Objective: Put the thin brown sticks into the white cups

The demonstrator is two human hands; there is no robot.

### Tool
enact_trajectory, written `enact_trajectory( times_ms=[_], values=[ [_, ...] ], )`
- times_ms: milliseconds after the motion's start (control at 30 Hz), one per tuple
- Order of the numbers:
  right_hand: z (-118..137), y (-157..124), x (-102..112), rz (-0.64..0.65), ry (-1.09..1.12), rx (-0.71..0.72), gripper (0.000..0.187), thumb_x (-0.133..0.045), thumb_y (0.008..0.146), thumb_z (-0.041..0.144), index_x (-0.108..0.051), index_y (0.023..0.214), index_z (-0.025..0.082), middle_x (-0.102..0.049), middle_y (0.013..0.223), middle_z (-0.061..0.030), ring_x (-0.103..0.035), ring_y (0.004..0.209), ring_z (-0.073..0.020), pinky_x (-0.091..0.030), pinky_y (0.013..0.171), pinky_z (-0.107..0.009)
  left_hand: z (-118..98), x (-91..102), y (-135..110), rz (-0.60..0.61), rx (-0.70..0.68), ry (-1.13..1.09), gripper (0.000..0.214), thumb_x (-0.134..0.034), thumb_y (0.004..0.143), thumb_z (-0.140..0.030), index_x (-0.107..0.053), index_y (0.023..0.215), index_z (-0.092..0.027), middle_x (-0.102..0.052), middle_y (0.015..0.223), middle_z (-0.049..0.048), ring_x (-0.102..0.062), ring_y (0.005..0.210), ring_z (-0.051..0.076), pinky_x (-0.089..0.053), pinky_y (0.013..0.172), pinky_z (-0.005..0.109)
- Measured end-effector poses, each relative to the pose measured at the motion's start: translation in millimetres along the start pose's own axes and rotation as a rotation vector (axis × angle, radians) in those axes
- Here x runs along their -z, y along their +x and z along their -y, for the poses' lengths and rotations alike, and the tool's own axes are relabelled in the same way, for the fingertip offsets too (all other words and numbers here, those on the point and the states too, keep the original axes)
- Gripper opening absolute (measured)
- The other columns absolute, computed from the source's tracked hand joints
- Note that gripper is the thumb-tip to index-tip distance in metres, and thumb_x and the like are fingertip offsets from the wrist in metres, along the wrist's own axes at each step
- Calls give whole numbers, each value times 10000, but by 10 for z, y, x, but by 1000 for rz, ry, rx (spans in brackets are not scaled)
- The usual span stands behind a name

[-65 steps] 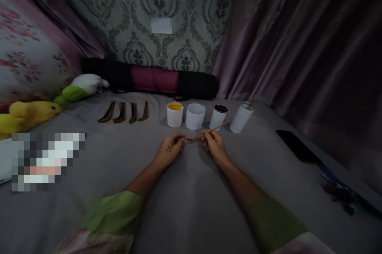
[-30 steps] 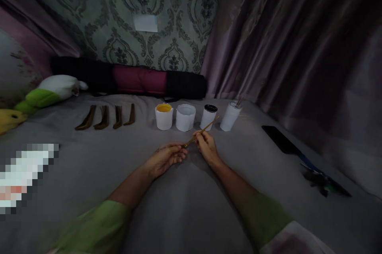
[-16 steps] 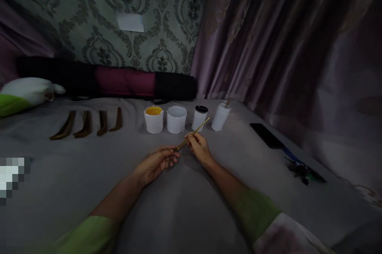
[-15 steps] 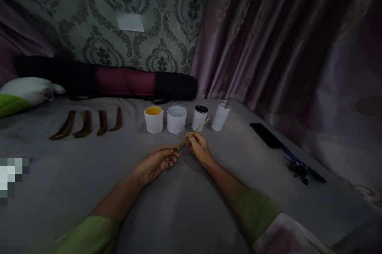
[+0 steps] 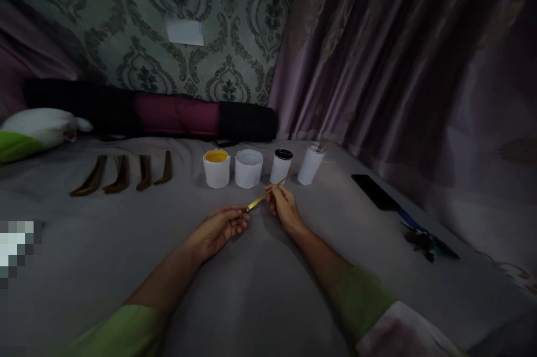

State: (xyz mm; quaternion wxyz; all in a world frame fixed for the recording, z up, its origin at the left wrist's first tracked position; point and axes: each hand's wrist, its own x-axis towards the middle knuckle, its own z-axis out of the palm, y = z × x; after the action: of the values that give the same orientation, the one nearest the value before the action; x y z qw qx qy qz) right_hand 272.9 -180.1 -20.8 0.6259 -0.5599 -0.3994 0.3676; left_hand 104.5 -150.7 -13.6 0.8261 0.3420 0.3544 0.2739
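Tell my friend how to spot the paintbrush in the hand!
On the grey sheet, find the row of four white containers. Just nearer than those, the right hand grips a slim golden paintbrush, its lower end at the fingers of the left hand. Unlike the thin sticks in the rightmost container, it's held in a hand.

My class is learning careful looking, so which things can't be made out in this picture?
All in the head view:
- Tip of the brush: hidden by the left hand.
- Whether that hand pinches anything else: its own fingers hide it.
- Lower ends of the sticks: hidden by the white jar.
- Rest of the soft toy: cut off by the left edge.
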Motion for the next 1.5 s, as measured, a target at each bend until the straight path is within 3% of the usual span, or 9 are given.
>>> enact_trajectory(
  times_ms=[1000, 1500],
  values=[
    [60, 205, 268, -257, 135, 87, 253, -464, 740, 402, -556, 769, 168, -456, 566, 44, -362, 393, -46, -262, 332, -182, -18, -5, -27, -23, -4, -9, 139, -477, 759, -37, -568, 856, -79, -626, 719, 82, -558, 566, 84, -471, 559, 191],
    [127, 219, 330, -247, 113, 116, 255, -499, 708, 419, -552, 748, 174, -465, 563, 42, -368, 404, -57, -262, 333, -188, -6, 22, -7, -14, -30, -3, 95, -499, 756, -44, -569, 806, -83, -626, 703, 80, -562, 555, 86, -461, 528, 186]
  ],
)
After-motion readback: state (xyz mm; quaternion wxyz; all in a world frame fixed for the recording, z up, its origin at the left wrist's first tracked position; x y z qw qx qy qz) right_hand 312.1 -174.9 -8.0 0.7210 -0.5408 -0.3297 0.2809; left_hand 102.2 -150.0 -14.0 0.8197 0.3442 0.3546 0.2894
